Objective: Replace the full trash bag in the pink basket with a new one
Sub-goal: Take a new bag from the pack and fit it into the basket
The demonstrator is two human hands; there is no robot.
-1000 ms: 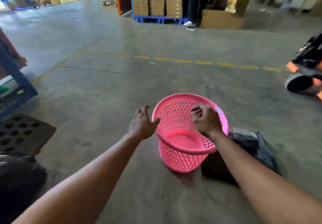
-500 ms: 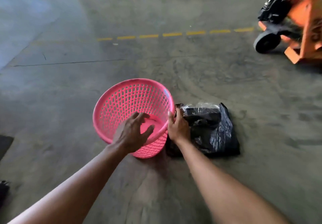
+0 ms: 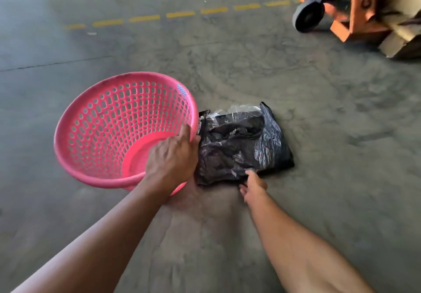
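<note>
The pink perforated basket [image 3: 75, 119] stands tilted on the concrete floor with its mouth toward me and nothing inside it. My left hand [image 3: 173, 158] lies over its near right rim and holds it. Right beside the basket lies a flat pack of black trash bags [image 3: 241, 142] in clear wrap. My right hand [image 3: 254, 184] pinches the pack's near edge, thumb on top and fingers curled below. No full trash bag is in view.
An orange pallet jack [image 3: 355, 12] with a grey wheel [image 3: 308, 17] stands at the top right, with cardboard [image 3: 401, 42] next to it. A dashed yellow line [image 3: 180, 14] crosses the floor beyond the basket.
My right hand has left the basket's rim and moved right and down to the bag pack's near edge. My left hand has shifted to the basket's right rim. The view has tipped downward.
</note>
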